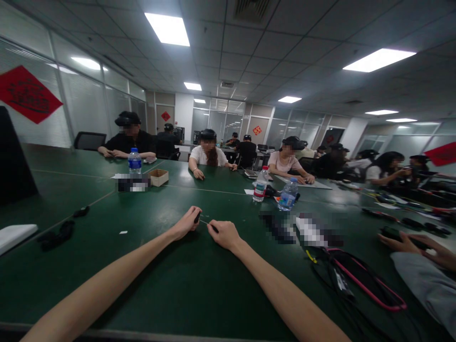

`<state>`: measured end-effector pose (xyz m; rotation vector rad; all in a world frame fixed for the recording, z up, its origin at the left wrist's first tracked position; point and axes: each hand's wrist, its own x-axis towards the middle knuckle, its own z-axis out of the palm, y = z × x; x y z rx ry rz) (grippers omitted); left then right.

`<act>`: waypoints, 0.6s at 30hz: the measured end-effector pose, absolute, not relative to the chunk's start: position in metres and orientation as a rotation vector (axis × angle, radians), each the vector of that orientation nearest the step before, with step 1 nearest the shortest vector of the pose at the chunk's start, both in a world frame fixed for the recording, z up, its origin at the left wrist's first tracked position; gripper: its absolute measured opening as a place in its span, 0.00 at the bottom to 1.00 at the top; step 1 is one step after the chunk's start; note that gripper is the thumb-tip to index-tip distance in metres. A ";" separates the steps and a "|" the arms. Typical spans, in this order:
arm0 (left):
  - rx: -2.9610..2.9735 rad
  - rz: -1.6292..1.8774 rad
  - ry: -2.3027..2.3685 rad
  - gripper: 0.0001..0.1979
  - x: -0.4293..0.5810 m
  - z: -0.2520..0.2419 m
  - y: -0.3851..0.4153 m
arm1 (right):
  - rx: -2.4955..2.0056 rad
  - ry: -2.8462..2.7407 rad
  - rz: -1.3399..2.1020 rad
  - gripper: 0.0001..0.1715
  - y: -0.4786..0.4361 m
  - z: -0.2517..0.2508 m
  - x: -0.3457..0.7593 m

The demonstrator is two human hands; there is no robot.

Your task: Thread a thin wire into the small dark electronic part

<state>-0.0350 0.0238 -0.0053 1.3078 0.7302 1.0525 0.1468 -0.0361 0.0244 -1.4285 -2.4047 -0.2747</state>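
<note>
Both my arms reach out over the dark green table (149,266). My left hand (187,222) is closed in a pinch on a small black piece (197,217). My right hand (223,233) is closed too, pinching another small dark piece (213,228). A thin pale wire (205,222) runs between the two hands, just above the table top. The hands are a few centimetres apart.
Water bottles (134,162) (261,184) (288,194) and a small cardboard box (158,177) stand further back. Black and pink cables (359,280) lie at right, next to a co-worker's hands (409,243). Black bits (57,235) and a white pad (14,235) lie at left. Several people sit along the far side.
</note>
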 end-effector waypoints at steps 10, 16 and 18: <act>1.304 1.063 0.718 0.20 -0.036 -0.003 0.022 | -1.437 -2.387 -0.305 0.24 -0.035 0.023 0.146; 1.299 1.062 0.704 0.21 -0.036 -0.003 0.022 | -1.444 -2.400 -0.304 0.25 -0.037 0.025 0.147; 1.296 1.055 0.712 0.20 -0.036 -0.002 0.021 | -1.454 -2.403 -0.312 0.25 -0.038 0.025 0.146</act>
